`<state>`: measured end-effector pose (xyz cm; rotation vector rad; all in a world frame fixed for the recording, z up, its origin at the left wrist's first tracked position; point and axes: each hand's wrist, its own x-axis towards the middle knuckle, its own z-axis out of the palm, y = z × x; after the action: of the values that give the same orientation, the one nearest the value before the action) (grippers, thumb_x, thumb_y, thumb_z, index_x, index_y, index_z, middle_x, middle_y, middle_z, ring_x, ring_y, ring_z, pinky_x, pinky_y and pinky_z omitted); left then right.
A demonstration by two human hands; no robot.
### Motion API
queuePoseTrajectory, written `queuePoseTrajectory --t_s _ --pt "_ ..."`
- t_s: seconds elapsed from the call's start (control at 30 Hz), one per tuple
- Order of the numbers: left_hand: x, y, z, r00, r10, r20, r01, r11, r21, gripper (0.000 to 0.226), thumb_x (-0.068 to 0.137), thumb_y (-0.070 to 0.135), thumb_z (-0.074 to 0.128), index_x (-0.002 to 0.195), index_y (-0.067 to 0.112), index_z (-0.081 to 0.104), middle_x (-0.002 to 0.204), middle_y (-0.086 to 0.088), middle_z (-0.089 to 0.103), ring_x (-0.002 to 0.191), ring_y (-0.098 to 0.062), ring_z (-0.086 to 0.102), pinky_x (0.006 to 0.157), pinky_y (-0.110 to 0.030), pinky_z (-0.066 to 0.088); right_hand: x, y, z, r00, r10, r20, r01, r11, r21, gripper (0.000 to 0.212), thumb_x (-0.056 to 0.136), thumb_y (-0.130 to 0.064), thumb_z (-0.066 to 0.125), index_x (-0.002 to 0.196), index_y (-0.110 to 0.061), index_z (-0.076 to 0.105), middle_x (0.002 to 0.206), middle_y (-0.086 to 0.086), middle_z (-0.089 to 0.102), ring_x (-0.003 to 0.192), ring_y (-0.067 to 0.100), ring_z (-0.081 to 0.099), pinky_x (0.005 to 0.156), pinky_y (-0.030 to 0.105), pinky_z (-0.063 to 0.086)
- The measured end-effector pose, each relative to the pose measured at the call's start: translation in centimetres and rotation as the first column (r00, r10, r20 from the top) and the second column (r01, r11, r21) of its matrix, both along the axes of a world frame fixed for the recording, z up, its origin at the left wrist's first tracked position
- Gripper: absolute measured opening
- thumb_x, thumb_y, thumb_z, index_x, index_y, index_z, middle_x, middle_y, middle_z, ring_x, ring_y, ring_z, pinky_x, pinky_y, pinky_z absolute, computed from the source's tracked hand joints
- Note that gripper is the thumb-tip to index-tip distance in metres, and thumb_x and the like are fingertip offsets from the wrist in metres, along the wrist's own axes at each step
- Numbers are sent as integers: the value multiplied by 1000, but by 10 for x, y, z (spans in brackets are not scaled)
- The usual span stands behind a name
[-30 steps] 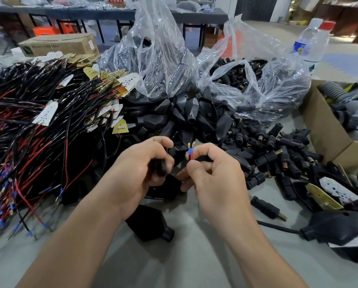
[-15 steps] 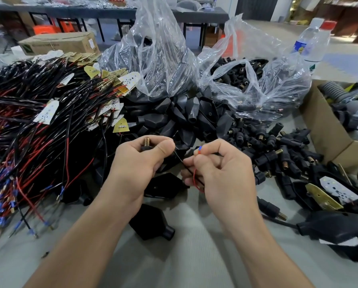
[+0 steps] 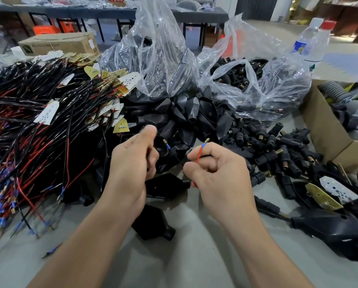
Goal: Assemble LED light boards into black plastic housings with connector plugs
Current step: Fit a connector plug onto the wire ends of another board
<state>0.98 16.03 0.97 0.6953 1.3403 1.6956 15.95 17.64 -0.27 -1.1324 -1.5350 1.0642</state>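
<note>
Behind right hand (image 3: 221, 177) pinching red wire (image 3: 198, 155): housing heap (image 3: 186, 113), plug bag (image 3: 277, 86), wire tangle (image 3: 28, 132).

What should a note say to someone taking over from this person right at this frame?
Left hand: grips a small black part, probably a connector plug.
Right hand: pinches the red wire, terminal end up and free.
The black wire runs to the black part; whether it is seated cannot be told.
A loose housing lies on the table between the hands; plug pile to the right, wired LED boards heaped left.
Done: no joint visibly finished. Left: connect the red wire, fit board into housing.
</note>
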Motion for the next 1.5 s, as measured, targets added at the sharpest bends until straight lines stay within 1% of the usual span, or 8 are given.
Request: queuePoseTrajectory --t_s 0.23,0.53,0.83,1.03,1.17,1.3,1.43,1.5 --pt "-14 0 1 964 1 267 -16 998 53 17 93 18 36 79 17 45 65 -2 44 44 -12 21 47 -27 13 1 -3 3 996 91 16 -91 996 19 16 83 -9 79 75 -22 71 47 -11 47 55 20 42 64 48 52" --pt "-11 6 -2 983 -36 180 23 997 75 24 107 12 46 86 13 58 72 0 61 50 -10 46 48 -20 39 1 -4 2 987 121 105 -124 992 21 17 83 -14 79 74 -26 71 45 -11 48 53 15 44 64 41 52" --pt "-11 4 2 983 -65 174 48 994 98 23 106 9 47 87 13 61 71 -2 61 51 -12 47 50 -21 38 4 -4 1 990 111 92 -113 993 20 16 83 -15 79 75 -26 71 45 -10 47 51 15 44 59 33 47" --pt "-7 3 0 991 -128 45 124 989 78 24 104 7 50 87 16 64 70 -2 63 53 -12 47 51 -21 40 4 -5 2 989 131 69 -134 990 34 16 83 -14 78 74 -25 71 46 -9 49 52 19 44 61 41 51" --pt "-3 1 -1 962 -271 8 270 961 60 18 93 13 63 80 22 72 72 -2 67 54 -10 52 52 -20 45 4 -4 2 997 79 9 -80 996 42 15 83 -12 80 79 -25 73 52 3 61 55 34 56 59 39 52" --pt "2 -1 -4 938 -347 13 345 937 56 6 71 24 73 76 27 76 81 -7 70 61 -13 62 57 -21 52 3 -3 3 991 13 -132 -14 1000 -5 18 86 -3 76 78 -18 72 56 -1 69 51 12 65 56 23 52" --pt "1 1 -5 945 -322 56 319 946 55 17 73 22 71 88 17 71 84 -9 74 66 -15 70 63 -23 58 2 -2 0 984 -76 -158 83 996 34 8 89 -16 73 82 -20 73 62 5 71 62 31 69 65 43 60" --pt "2 2 -6 947 -302 105 297 953 62 18 74 20 69 91 13 67 79 -7 73 63 -14 70 62 -23 59 2 -3 2 984 -107 -139 116 992 55 10 91 -24 69 84 -21 75 68 2 74 70 28 71 72 41 61"
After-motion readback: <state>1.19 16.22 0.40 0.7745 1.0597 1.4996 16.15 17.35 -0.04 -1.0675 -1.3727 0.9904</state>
